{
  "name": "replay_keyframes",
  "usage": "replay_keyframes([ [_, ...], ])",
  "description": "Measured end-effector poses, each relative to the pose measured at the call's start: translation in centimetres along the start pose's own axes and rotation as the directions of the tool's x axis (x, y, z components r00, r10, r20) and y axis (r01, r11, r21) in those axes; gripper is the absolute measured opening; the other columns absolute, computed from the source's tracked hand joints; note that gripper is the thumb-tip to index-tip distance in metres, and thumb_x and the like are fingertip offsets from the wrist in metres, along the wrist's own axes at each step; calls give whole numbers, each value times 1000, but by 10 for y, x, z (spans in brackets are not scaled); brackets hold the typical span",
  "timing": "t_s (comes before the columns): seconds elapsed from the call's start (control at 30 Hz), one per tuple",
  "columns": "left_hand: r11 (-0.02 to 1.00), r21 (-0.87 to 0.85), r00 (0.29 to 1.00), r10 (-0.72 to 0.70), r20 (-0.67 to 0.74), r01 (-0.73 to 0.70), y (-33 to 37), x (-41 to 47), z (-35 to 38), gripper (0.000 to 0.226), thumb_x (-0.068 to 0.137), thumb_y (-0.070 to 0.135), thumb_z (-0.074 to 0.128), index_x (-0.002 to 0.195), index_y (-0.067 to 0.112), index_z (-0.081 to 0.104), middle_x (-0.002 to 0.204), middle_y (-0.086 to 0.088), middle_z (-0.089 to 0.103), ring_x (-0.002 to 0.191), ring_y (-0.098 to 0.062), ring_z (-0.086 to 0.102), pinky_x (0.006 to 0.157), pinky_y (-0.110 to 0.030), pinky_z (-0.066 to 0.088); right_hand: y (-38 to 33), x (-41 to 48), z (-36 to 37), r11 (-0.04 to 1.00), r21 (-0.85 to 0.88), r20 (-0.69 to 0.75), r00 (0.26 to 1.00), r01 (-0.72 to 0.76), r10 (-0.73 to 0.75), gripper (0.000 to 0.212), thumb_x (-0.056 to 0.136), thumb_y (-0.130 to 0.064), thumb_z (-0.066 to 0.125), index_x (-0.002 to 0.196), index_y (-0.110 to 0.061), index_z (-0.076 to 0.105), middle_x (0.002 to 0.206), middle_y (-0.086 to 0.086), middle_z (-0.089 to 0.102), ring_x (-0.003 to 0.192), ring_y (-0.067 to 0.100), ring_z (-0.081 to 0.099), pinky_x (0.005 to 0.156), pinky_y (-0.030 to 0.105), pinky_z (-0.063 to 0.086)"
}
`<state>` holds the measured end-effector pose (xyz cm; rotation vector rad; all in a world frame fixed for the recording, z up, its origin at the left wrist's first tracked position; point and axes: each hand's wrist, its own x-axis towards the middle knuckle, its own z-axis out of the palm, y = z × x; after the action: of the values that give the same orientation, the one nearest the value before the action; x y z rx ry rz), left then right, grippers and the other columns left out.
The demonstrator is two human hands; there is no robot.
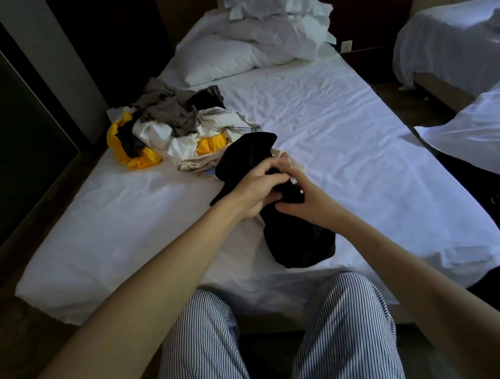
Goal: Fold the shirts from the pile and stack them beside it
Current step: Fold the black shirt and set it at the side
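A black shirt (299,240) is bunched in both my hands over the near middle of the white bed (344,121). My left hand (255,190) grips its upper part, fingers curled over the cloth. My right hand (303,201) holds it from the right side, thumb and fingers closed on the fabric. The shirt's lower end rests on the sheet near the foot of the bed; its upper end lies toward the pile. The pile of shirts (177,122), grey, white, beige and yellow, sits at the bed's left side, just beyond my hands.
A pillow (217,58) and a crumpled white duvet (274,13) lie at the head of the bed. Another white bed (457,44) stands at right, with white bedding (487,135) nearer. A dark wall runs along the left. My striped trouser legs (206,358) are at the bed's foot.
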<state>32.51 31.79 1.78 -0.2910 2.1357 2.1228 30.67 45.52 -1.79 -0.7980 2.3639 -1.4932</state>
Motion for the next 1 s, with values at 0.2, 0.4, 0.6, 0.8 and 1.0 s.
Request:
replay_keyframes([
  [0.2, 905, 423, 997, 1, 83, -36, -24, 15, 2, 20, 91, 12, 53, 111, 13, 56, 102, -5, 56, 93, -14, 55, 83, -27, 45, 28, -14, -2, 992, -64, -206, 974, -110, 95, 33, 91, -14, 57, 124, -13, 51, 109, 0, 60, 103, 17, 57, 77, 20, 41],
  [0.4, 496, 793, 931, 267, 249, -354, -45, 51, -19, 19, 87, 17, 66, 100, 3, 64, 103, -10, 47, 100, -22, 50, 82, -22, 35, 35, -3, -28, 987, -78, -219, 969, -138, 118, 20, 90, -21, 61, 105, -9, 53, 84, -6, 54, 82, 13, 52, 66, 19, 40],
  [0.6, 619, 693, 926, 187, 327, -370, -17, 71, -54, 10, 93, 14, 58, 86, 9, 53, 86, -10, 56, 78, -16, 55, 70, -30, 39, 51, 19, -43, 943, -238, -291, 944, -232, 159, 40, 88, -31, 64, 63, -18, 36, 57, -4, 41, 65, 19, 43, 64, 25, 30],
  [0.8, 554, 771, 943, 91, 320, -315, -8, 90, -96, 28, 98, 22, 49, 106, 1, 67, 102, -18, 66, 94, -28, 62, 82, -42, 46, 47, 52, -42, 950, -180, -183, 958, -256, 223, 45, 84, -33, 68, 60, -15, 36, 56, -4, 38, 55, 10, 40, 51, 17, 29],
  [1.0, 654, 706, 958, 253, 137, -273, 20, 130, -143, 29, 99, 25, 48, 94, 2, 65, 76, -14, 60, 67, -3, 53, 56, -17, 32, 40, 117, -50, 957, -162, -38, 971, -239, 236, 27, 85, -21, 69, 70, -14, 47, 64, -1, 46, 50, 1, 47, 47, 13, 32],
])
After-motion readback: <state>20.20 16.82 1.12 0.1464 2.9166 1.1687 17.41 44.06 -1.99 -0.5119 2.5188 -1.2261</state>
